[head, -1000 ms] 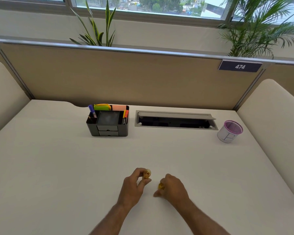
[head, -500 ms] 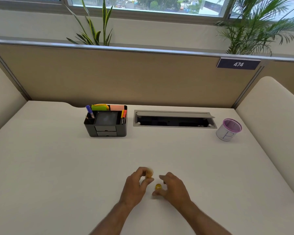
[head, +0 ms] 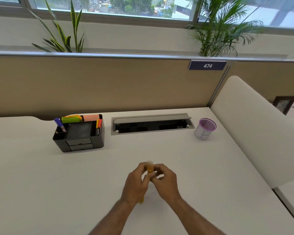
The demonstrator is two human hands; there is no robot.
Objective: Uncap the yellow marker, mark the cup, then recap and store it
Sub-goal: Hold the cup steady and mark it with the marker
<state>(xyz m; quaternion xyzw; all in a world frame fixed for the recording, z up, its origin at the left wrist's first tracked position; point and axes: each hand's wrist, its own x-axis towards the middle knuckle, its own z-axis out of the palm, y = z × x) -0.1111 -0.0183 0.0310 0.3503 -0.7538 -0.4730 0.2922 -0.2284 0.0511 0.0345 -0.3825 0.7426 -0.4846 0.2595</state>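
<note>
Centrally above the white table (head: 58, 184), left hand (head: 134, 181) and right hand (head: 165, 181) pinched together on a slim yellow plastic marker (head: 150, 168), cap best pressed straight along the barrel; white pink-rimmed cup (head: 204, 131) well apart, black desk organiser (head: 78, 134) awaiting.

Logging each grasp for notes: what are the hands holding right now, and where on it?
Both hands hold the yellow marker: the left hand wraps its body, the right hand pinches near its upper end. Whether the cap is seated cannot be told.
</note>
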